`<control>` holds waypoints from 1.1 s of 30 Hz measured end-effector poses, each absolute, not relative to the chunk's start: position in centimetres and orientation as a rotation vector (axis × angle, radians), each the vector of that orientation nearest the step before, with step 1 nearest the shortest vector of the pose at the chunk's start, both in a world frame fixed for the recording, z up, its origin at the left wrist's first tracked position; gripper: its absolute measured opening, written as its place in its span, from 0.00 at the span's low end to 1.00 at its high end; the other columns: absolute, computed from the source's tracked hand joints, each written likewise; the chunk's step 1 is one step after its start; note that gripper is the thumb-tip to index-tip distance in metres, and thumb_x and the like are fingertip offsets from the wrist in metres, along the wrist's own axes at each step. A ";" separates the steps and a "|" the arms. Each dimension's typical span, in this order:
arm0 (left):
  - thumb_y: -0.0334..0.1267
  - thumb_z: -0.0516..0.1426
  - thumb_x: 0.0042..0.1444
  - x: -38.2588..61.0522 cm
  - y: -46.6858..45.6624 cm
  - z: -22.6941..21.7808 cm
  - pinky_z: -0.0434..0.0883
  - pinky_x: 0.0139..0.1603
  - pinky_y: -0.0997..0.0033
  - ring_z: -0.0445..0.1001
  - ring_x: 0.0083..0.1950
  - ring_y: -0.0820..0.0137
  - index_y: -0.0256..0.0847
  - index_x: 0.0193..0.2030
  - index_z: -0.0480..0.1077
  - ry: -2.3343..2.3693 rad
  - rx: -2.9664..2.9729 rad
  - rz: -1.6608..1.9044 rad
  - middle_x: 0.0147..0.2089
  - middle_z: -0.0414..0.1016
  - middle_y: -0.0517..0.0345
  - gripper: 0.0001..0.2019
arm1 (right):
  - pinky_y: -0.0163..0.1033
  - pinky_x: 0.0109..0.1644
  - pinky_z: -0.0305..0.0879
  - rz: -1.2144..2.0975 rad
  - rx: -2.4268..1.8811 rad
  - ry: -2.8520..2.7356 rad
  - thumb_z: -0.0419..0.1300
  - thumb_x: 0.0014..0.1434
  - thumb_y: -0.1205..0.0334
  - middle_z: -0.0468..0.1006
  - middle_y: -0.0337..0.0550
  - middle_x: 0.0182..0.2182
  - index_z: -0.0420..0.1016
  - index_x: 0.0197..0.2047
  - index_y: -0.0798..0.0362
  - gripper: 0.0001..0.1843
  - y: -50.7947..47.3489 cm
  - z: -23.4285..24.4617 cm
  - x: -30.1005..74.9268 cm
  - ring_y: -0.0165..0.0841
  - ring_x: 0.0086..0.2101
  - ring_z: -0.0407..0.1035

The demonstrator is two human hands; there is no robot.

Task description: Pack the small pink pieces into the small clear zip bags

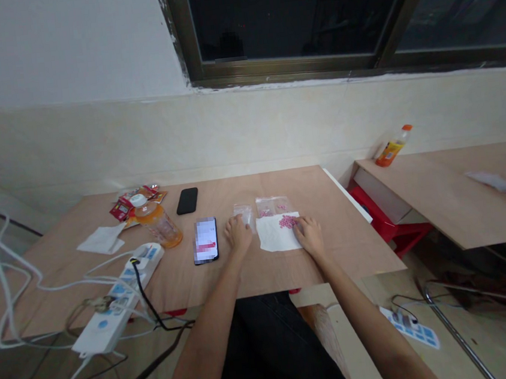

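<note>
We have both hands on the counter (266, 277), set apart from each other, with a sheet of white paper (276, 241) between them. The small pink pieces (287, 222) lie in a loose cluster at the paper's far right corner. Our right hand (310, 235) rests over the paper's right edge, fingers bent, the tips right at the cluster; we cannot tell whether they pinch a piece. Our left hand (238, 233) is curled at a small clear bag (245, 212), just left of the paper, and we cannot tell whether the fingers grip it or only lie on it. Just beyond the paper, toward the counter's far edge, we see a larger clear bag (272, 204) with more pink in it.

To the left of our left hand lies a phone (204, 238) with its screen lit. A dark flat object (187, 201) sits beyond it, nearer the far edge. Toward the far left corner we find a bottle (159, 224) of orange drink with a white cap, standing beside red packets (123, 209) and some folded white tissue (101, 240). A white power strip (117, 305), cables plugged in, lies slantwise at the near left, its lower end reaching past the counter's near edge.
</note>
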State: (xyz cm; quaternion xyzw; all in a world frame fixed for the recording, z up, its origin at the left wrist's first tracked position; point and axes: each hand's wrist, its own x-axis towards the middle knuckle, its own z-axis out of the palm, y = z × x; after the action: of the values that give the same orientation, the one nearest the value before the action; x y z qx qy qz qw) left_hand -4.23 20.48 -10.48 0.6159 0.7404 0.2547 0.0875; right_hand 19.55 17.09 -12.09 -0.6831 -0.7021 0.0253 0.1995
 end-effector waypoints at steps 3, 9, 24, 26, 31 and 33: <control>0.25 0.51 0.53 -4.4 21.0 -10.5 0.56 0.56 0.54 0.63 0.59 0.53 0.43 0.57 0.65 2.226 1.828 0.785 0.56 0.68 0.44 0.24 | 0.42 0.52 0.54 0.035 -1.899 -1.966 0.46 0.67 0.59 0.73 0.49 0.51 0.71 0.54 0.51 0.19 17.1 -12.2 19.5 0.40 0.50 0.63; 0.46 0.54 0.59 -4.3 23.1 -9.4 0.56 0.58 0.54 0.62 0.58 0.52 0.38 0.58 0.63 2.354 1.860 0.788 0.58 0.66 0.42 0.23 | 0.41 0.48 0.52 0.016 -1.848 -1.898 0.48 0.67 0.60 0.74 0.49 0.47 0.74 0.49 0.53 0.16 17.2 -12.6 19.8 0.39 0.48 0.62; 0.56 0.60 0.52 -3.4 23.4 -9.1 0.58 0.55 0.52 0.62 0.58 0.49 0.41 0.57 0.65 2.263 1.890 0.806 0.58 0.64 0.41 0.30 | 0.41 0.46 0.53 -0.037 -1.828 -1.814 0.50 0.66 0.58 0.75 0.50 0.43 0.74 0.47 0.53 0.15 17.7 -13.5 20.2 0.41 0.44 0.63; 0.55 0.61 0.50 -2.6 22.5 -9.1 0.59 0.56 0.51 0.61 0.59 0.49 0.45 0.57 0.65 2.179 1.949 0.859 0.58 0.64 0.43 0.29 | 0.41 0.45 0.53 -0.030 -1.832 -1.803 0.50 0.65 0.58 0.75 0.50 0.42 0.74 0.47 0.53 0.15 17.8 -13.6 20.3 0.42 0.44 0.63; 0.52 0.64 0.49 -0.1 20.9 -10.5 0.61 0.58 0.54 0.60 0.59 0.52 0.45 0.57 0.65 1.931 2.098 0.918 0.58 0.64 0.46 0.30 | 0.42 0.45 0.54 -0.014 -1.840 -1.810 0.51 0.65 0.58 0.75 0.50 0.43 0.75 0.48 0.53 0.15 17.9 -13.8 20.4 0.42 0.44 0.63; 0.52 0.64 0.49 0.6 20.6 -11.5 0.62 0.60 0.56 0.62 0.59 0.54 0.44 0.58 0.64 1.816 2.146 0.948 0.57 0.65 0.47 0.31 | 0.42 0.45 0.54 -0.016 -1.850 -1.810 0.51 0.65 0.58 0.75 0.50 0.43 0.75 0.48 0.52 0.15 17.9 -13.9 20.4 0.42 0.44 0.63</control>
State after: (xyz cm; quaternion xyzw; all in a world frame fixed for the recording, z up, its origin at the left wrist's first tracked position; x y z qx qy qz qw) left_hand 0.61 20.62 -11.46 0.7206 0.6098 0.3183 0.0874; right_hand 20.40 17.92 -13.86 -0.6877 -0.6727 -0.0059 0.2730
